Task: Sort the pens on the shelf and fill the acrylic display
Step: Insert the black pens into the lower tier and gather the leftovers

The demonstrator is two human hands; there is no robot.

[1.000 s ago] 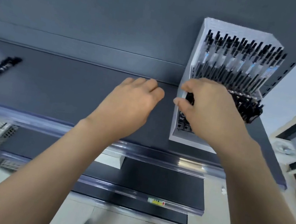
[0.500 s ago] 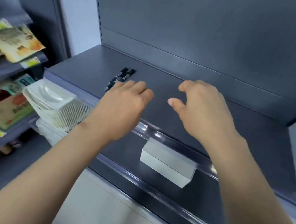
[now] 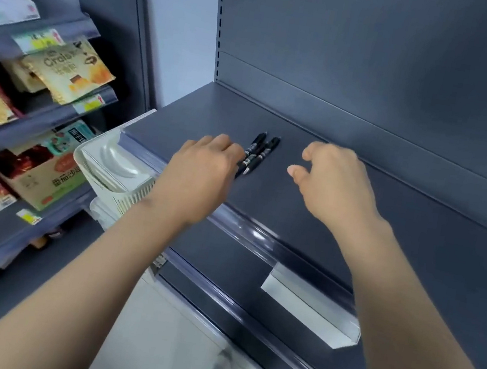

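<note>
Pens (image 3: pixel 257 155) at left hand (image 3: pixel 203 172) fingertips, grip unclear; right hand (image 3: pixel 336 185) apart, loosely curled, empty.

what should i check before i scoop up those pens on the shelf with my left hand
1. Pens lying bunched together on the shelf: ok.
2. Left hand right at the pens' near ends: ok.
3. Left hand's grip on the pens: cannot tell, the fingertips are hidden.
4. Right hand holds nothing and is free to help: ok.
5. Acrylic display in sight for the drop-off: not ok, it is out of frame.
6. Pen count: cannot tell, the bunch overlaps.
</note>
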